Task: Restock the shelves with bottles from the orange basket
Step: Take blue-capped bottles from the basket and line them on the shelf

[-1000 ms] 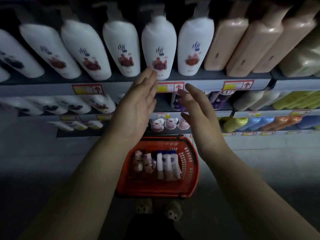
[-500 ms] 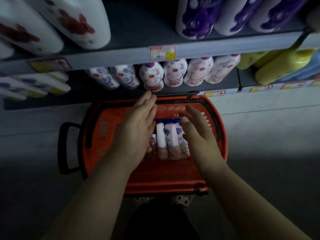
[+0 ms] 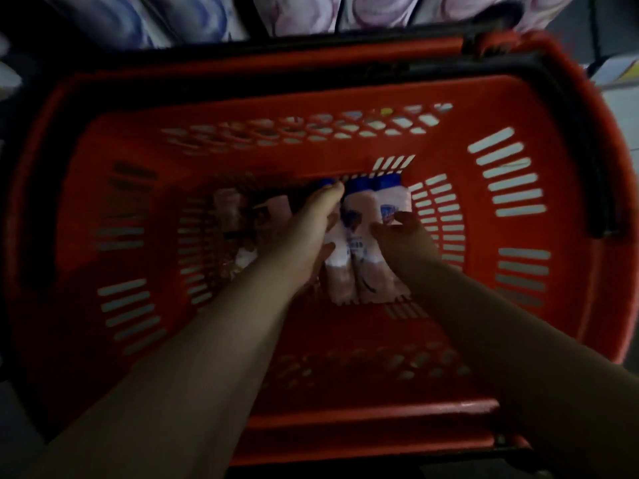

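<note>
Three blue-capped bottles (image 3: pixel 355 242) lie side by side on the floor of the orange basket (image 3: pixel 449 91), a little right of its middle. Their caps point toward the far wall, and their white bodies shade to pink at the near end.

The left hand (image 3: pixel 304 236) is down inside the basket against the leftmost of the three and hides most of it. Its fingers (image 3: pixel 328 198) lie straight and together along the bottle, reaching up to the blue cap, and the thumb rests on the bottle's near side lower down.

The right hand (image 3: pixel 404 243) is at the rightmost bottle. Its fingers are bent over the label and the thumb is set on the bottle's face. The frame is too smeared to tell whether that grip has closed. The middle bottle shows between the two hands. Both bare forearms come in from the near edge.

Left of the left hand, more pale pinkish bottles (image 3: pixel 228 205) lie on the basket floor, dim and blurred. The basket walls are slotted, with light showing through the slots on the right and far sides. A black handle (image 3: pixel 600 209) lies folded along the rim, across the far side and down the right.

Beyond the far rim stand shelf bottles (image 3: pixel 301 12) with purple and blue swirled patterns, cut off by the top edge.
</note>
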